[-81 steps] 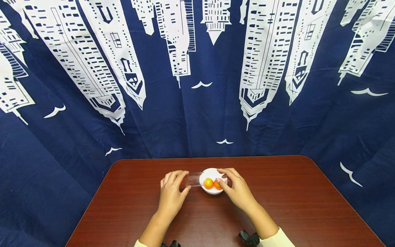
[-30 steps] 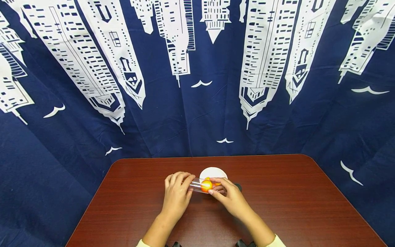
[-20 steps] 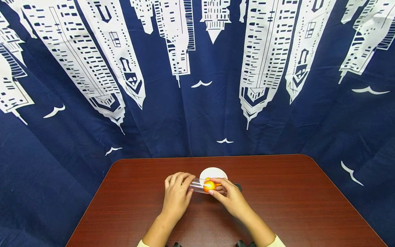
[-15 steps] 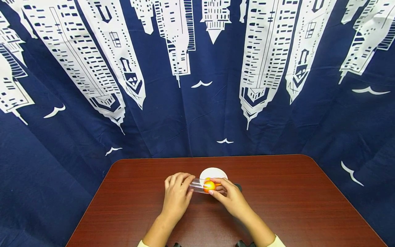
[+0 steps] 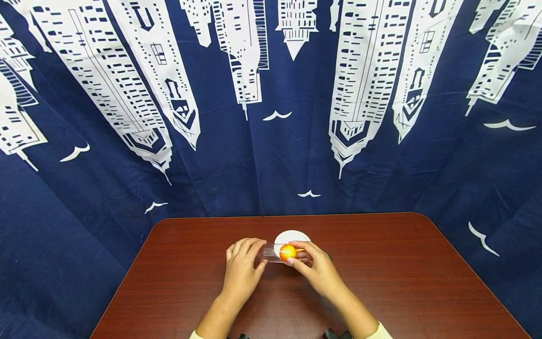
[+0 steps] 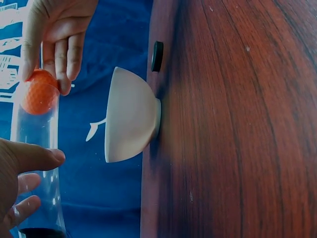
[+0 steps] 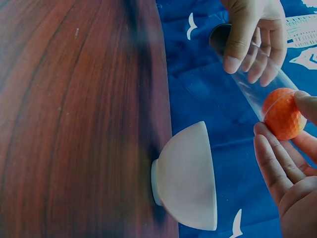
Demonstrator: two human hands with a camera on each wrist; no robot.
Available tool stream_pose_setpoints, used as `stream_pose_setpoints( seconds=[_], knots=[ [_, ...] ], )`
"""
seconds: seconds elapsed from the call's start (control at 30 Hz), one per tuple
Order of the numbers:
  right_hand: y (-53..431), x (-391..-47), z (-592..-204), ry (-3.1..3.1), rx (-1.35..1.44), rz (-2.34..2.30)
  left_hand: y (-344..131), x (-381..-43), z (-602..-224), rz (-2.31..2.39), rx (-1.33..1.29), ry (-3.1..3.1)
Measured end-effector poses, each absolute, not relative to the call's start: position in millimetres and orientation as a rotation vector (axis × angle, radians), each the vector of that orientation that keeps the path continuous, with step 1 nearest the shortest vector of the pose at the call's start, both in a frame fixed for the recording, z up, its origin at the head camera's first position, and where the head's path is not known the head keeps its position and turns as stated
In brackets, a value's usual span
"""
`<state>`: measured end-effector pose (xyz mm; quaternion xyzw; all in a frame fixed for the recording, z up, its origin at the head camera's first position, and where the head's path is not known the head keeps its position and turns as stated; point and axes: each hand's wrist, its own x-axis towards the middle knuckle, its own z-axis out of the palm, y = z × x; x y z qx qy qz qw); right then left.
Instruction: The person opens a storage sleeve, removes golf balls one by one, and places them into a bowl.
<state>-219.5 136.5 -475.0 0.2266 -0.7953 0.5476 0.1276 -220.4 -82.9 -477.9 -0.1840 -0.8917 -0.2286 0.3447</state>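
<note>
My left hand [image 5: 242, 267] grips a clear tube [image 5: 270, 253] with a black end, thumb and fingers curled round it. In the left wrist view the tube [image 6: 37, 136] spans between both hands. At its open mouth, my right hand [image 5: 317, 266] pinches an orange golf ball [image 5: 288, 253]. In the right wrist view, the dimpled golf ball [image 7: 283, 114] sits partly inside the tube's rim, with fingertips touching it. Behind and below stands a white bowl [image 5: 292, 235]. A sliver of orange shows past the right fingers in the head view, mostly hidden.
A black round cap [image 6: 157, 56] lies on the brown wooden table [image 5: 190, 263], close to the bowl and mostly covered by the right hand in the head view. Beyond the table's far edge hangs a blue cloth [image 5: 271, 160] with white buildings.
Earlier the right hand was over the bowl, where two orange balls showed. It then brought one ball to the tube's mouth. Lately the ball slid slightly right and the tube rose a little.
</note>
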Motion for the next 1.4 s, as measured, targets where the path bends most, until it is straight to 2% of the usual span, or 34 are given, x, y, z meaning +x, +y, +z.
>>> stream_pose_setpoints(
  seconds=[0.47, 0.8, 1.4],
  knots=[
    [140, -227, -462, -2.294, 0.648, 1.544, -85, -223, -483, -0.679, -0.401, -2.354],
    [148, -237, -461, -2.293, 0.641, 1.524, -88, -226, -486, -0.996, -0.298, -2.469],
    [149, -246, -472, -2.518, 0.654, 1.0, -93, -231, -496, -1.31, -0.152, -2.595]
  ],
)
